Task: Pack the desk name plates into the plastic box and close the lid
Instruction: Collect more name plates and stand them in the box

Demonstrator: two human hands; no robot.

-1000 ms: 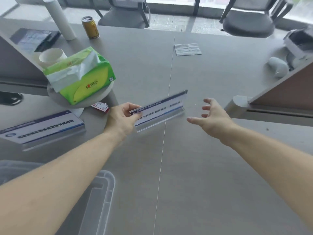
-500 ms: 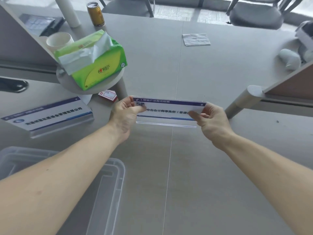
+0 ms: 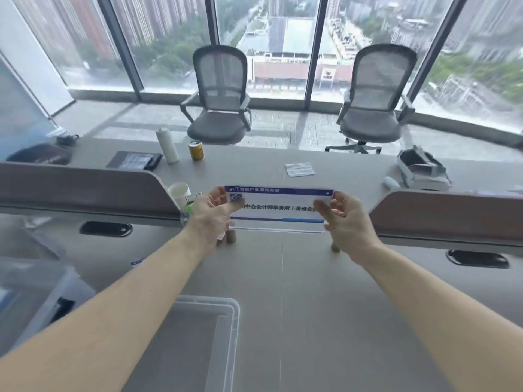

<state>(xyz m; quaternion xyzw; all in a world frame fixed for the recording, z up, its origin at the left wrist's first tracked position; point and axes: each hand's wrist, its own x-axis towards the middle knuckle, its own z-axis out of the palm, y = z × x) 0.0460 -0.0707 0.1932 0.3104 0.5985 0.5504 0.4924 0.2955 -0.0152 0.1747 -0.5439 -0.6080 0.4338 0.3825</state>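
Only one view here, the head cam looking down along both forearms.

The desk name plate [image 3: 278, 206] is up in the air over the middle of the bench [image 3: 311, 292], held level and upright with its printed face toward the camera. It has a blue band along the top, a white middle with dark characters, a thin blue stripe lower down and a clear acrylic foot along the bottom edge.

The left hand [image 3: 210, 219] pinches the plate's left end, thumb on the front and fingers curled behind. The right hand [image 3: 346, 222] does the same on the right end, thumb over the last few characters. So both hands are closed narrow around the plate, one per end.

The clear plastic box [image 3: 235, 321] sits on the near part of the bench, left of centre, top open, with the left forearm crossing over its near-left side. It's well apart from the plate, nearer to the camera and lower.

Other stuff: a divider panel [image 3: 85, 190] on the left and another one [image 3: 452, 213] on the right. A paper cup [image 3: 179, 192] sits just left of the left hand. Farther back on the left are a yellow drink can [image 3: 196, 150] and a white cylinder [image 3: 167, 145], standing beside each other. A folded white tissue [image 3: 300, 168] lies flat beyond the plate. Two grey mesh office chairs [image 3: 220, 94] stand at the far side by the big windows.
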